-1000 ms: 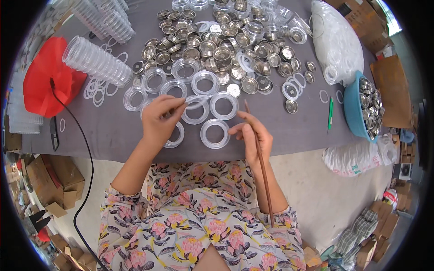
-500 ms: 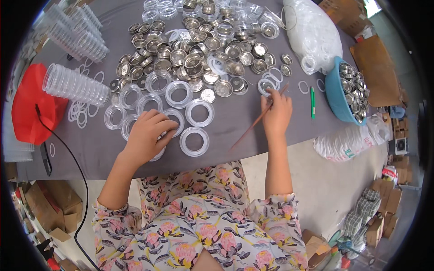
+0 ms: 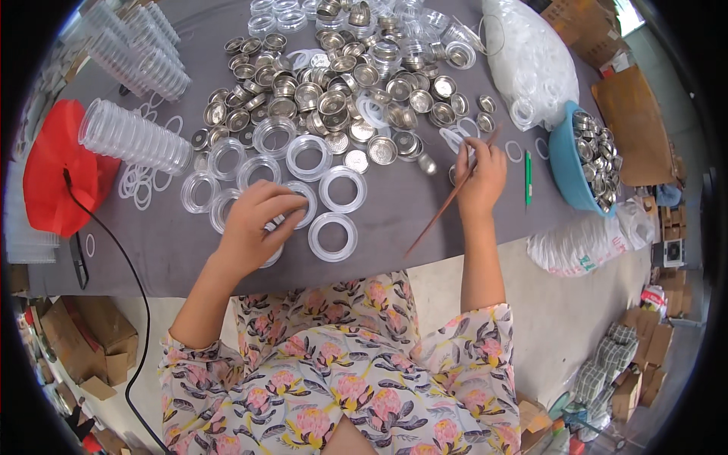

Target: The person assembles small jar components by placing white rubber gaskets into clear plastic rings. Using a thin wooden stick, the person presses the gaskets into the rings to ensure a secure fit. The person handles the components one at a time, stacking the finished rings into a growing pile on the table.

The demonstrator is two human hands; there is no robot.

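Observation:
My right hand pinches a thin reddish-brown stick that slants down toward the table's near edge. White flat rings lie just beyond its fingertips. Left of that hand is a small silver metal cap, slightly blurred. My left hand rests over the clear plastic rings, thumb apart from the curved fingers, partly covering some of them. A clear ring lies to its right, with another clear ring beyond. Shallow silver metal cups are heaped past the rings.
A blue basin full of metal cups stands at the right, beside a green pen-like tool and a bulging clear bag. On the left are a stack of clear rings, a red bag and a black cable.
My right hand has shifted slightly right with the stick. A silver cap now shows left of it, where bare cloth was. The left hand stays over the rings, its thumb farther from the fingers.

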